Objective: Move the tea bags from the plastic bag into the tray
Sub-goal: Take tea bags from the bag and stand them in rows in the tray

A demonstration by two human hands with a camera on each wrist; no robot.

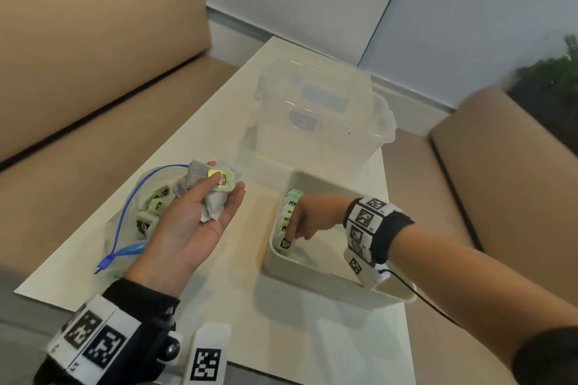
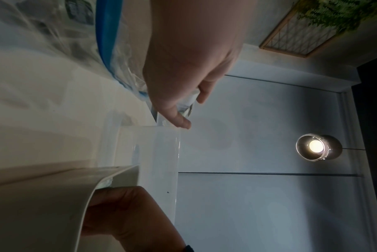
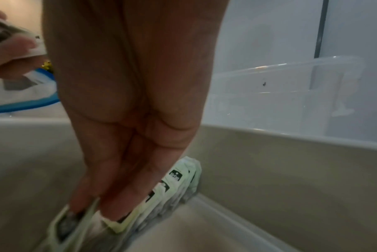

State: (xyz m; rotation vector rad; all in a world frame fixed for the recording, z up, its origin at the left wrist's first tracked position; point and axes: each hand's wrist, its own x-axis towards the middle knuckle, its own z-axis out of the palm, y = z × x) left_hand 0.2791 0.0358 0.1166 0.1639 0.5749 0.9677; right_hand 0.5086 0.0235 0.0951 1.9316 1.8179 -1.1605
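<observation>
You are setting a tea bag into the tray's row.

Your right hand point(image 1: 301, 222) pinches the nearest tea bag point(image 1: 285, 242) in the row along the tray point(image 1: 319, 272)'s left wall. Your left hand point(image 1: 194, 219), palm up, cups a bunch of tea bags point(image 1: 208, 189) beside the plastic bag point(image 1: 131, 222). Next, release and take one from the left palm.
</observation>
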